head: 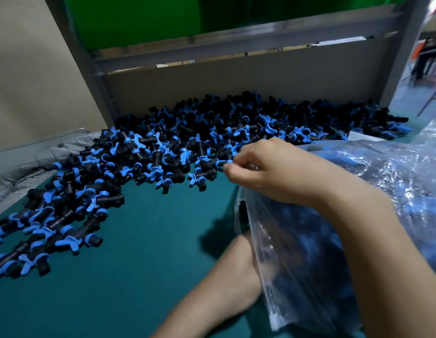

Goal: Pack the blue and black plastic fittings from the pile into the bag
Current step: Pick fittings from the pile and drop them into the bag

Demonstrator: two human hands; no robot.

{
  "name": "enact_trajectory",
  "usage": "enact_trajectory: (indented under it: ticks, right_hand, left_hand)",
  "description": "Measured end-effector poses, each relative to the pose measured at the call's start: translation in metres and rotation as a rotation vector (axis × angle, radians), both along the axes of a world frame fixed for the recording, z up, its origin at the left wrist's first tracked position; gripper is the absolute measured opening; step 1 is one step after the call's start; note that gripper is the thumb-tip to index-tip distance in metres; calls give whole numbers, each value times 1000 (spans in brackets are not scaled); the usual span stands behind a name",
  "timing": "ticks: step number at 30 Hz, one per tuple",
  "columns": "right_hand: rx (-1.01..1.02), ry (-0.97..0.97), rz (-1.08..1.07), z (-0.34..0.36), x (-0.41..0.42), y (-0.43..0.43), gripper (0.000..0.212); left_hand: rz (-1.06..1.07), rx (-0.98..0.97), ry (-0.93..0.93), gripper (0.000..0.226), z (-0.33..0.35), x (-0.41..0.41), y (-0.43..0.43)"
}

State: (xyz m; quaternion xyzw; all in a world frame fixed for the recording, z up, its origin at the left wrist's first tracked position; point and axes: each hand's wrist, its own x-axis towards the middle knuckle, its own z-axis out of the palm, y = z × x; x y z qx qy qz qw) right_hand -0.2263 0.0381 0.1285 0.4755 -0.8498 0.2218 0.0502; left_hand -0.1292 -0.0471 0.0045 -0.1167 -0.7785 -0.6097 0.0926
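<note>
The pile of blue and black fittings (163,152) spreads from my far left across the green table (139,276) to the cardboard backboard (236,81), a grey cloth (29,162) bunched beside its left edge. Plenty is left to pack — I judge the job well short of done. My left hand is hidden behind the bag; only the forearm (212,289) shows, so I cannot tell how that hand is set. My right hand (268,169) is curled narrow, fingertips pinched on the rim of the clear plastic bag (321,240), just beside the nearest fittings. The bag already holds a dark mass of them. Next, I think, the mouth must be held wide — then fittings scooped in.
</note>
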Motion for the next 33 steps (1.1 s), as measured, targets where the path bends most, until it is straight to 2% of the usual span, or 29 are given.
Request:
enact_trajectory:
  ticks: [2,4,6,9,13,17,20,24,33]
  right_hand:
    - [24,-2,-2,-1,0,-1,48]
    - [19,-9,-2,-2,-1,-1,48]
    - [5,-8,-3,-1,-2,-1,49]
    - [2,-4,-4,-2,-2,-1,50]
    - [14,-12,-6,-2,-1,-1,49]
    - [23,-8,-9,-3,-1,-1,50]
    - [24,-11,-15,-2,-1,-1,51]
    - [35,-13,-13,-2,0,0,51]
    - [48,-10,-3,-1,0,0,50]
  left_hand:
    - [41,-254,74,19,-7,-3,-4]
    - [125,-383,96,21,-5,-5,-17]
    - [179,-360,82,20,2,-4,-30]
    - [192,-379,-84,22,13,0,-50]
    - [23,-539,-317,39,17,12,-60]
    - [-12,-651,-310,40,17,12,-55]
    - [25,-728,-292,24,17,10,-60]
    - [184,-724,-260,22,15,11,-78]
    - [570,-505,-180,25,10,6,-114]
